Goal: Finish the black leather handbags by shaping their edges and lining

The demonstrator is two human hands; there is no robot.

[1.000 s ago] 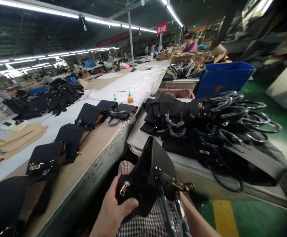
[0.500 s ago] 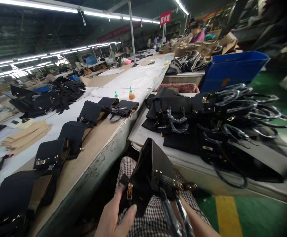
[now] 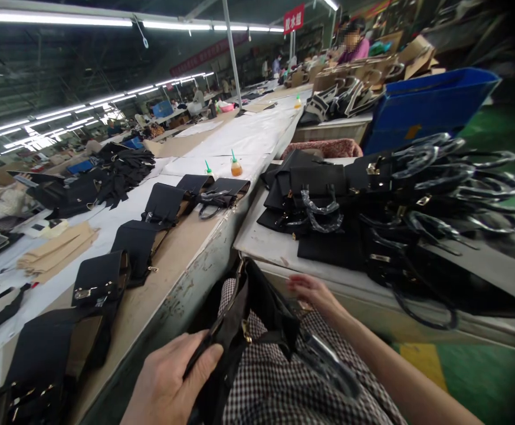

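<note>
My left hand [image 3: 173, 372] pinches the near left edge of a black handbag [image 3: 270, 301], thumb on top and fingers behind. The bag rests on my lap, over a checkered cloth [image 3: 261, 378], with its mouth spread open. A gold zipper pull hangs inside the opening. The bag's handle [image 3: 330, 363], wrapped in clear plastic, lies towards the right. My right hand [image 3: 317, 295] is just beyond the bag's right side, fingers stretched out and slightly blurred. Nothing shows in it; whether it touches the bag is unclear.
Black bags [image 3: 95, 277] line the left table's edge, near glue bottles [image 3: 236, 165]. On the right table lies a pile of black handbags [image 3: 363, 206] with wrapped handles. Behind it stands a blue bin [image 3: 429, 112]. A person [image 3: 355, 47] is in the background.
My left hand has shifted left and pulled the bag's edge with it, widening the mouth. My right hand has come up from beneath the handles to the bag's far right side.
</note>
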